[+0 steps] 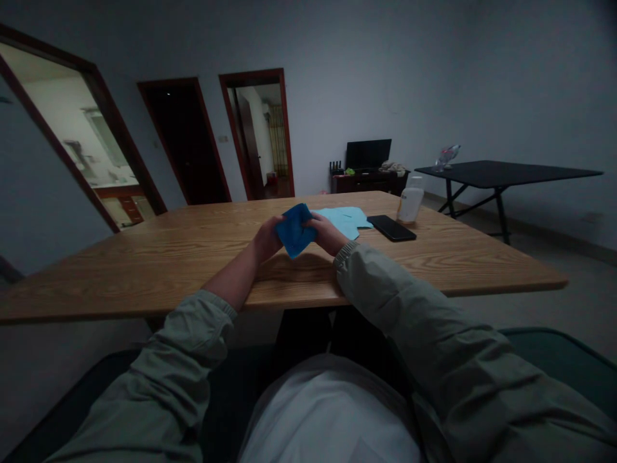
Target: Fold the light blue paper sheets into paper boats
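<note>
Between my two hands, a little above the table near its front edge, is a piece of folded blue paper (295, 233), roughly diamond-shaped. My left hand (268, 239) grips its left side, and most of those fingers are hidden behind it. On the other side my right hand (328, 233) pinches the right edge, thumb toward the middle. Light blue sheets of paper (344, 222) lie flat on the table just behind my right hand.
On the wooden table (193, 257), a black phone (391, 228) lies right of the light blue sheets, with a white bottle (411, 200) upright behind it. A black folding table (506, 172) stands further right. A television (369, 154) sits on a dark cabinet at the back.
</note>
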`<action>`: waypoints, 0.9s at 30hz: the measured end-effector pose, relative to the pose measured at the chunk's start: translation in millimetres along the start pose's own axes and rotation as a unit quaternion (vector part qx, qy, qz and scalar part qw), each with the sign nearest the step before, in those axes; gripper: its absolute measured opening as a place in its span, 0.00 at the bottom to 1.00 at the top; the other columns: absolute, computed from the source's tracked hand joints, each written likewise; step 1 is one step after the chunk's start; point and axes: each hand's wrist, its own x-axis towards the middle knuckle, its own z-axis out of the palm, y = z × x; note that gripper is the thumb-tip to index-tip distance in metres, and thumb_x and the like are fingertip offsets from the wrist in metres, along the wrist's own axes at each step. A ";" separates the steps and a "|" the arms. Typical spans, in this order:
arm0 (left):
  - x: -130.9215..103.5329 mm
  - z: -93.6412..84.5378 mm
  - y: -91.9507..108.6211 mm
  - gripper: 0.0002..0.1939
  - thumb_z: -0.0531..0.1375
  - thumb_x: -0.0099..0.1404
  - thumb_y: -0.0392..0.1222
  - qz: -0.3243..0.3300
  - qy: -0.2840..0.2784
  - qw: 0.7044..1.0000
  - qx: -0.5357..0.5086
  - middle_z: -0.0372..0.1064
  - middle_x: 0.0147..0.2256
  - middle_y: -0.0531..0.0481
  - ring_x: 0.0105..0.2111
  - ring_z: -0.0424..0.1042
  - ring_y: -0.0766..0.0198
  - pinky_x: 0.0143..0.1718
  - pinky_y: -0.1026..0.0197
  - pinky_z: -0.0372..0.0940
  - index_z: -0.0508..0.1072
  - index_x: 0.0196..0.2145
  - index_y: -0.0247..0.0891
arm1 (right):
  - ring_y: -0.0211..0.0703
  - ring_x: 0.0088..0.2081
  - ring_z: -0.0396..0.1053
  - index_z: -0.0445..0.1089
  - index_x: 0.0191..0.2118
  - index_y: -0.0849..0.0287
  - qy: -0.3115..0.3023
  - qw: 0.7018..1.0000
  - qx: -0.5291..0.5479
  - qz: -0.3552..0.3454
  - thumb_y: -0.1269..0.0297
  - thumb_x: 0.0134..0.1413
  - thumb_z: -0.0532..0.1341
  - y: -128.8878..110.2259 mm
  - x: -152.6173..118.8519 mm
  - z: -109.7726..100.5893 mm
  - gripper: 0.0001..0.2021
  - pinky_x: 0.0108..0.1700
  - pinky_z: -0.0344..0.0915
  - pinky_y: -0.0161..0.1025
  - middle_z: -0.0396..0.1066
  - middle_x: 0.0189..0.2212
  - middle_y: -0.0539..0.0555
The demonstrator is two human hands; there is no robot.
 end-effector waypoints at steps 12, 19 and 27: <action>3.4 12.0 2.0 0.30 0.45 0.69 0.59 -0.036 -0.004 0.998 -0.054 0.76 0.38 0.41 0.43 0.75 0.50 0.50 0.50 0.66 0.71 0.49 0.31 | 0.37 0.31 0.62 0.64 0.34 0.60 0.072 0.984 -0.143 -0.073 0.61 0.42 0.58 9.4 4.5 5.2 0.11 0.34 0.60 0.34 0.67 0.27 0.46; 7.8 6.5 3.6 0.25 0.46 0.69 0.58 0.004 0.054 0.998 -0.041 0.73 0.26 0.47 0.30 0.75 0.58 0.40 0.56 0.69 0.72 0.40 0.34 | 0.35 0.25 0.60 0.66 0.32 0.61 0.033 0.962 -0.269 -0.034 0.62 0.47 0.57 13.8 3.7 -4.0 0.08 0.27 0.57 0.32 0.64 0.22 0.46; 12.9 3.2 2.1 0.23 0.47 0.70 0.55 0.017 0.062 0.998 -0.020 0.71 0.25 0.48 0.27 0.74 0.61 0.33 0.60 0.69 0.71 0.36 0.34 | 0.38 0.28 0.63 0.66 0.32 0.60 0.084 0.891 -0.436 -0.092 0.62 0.48 0.58 14.8 4.0 -10.4 0.07 0.32 0.59 0.35 0.66 0.25 0.48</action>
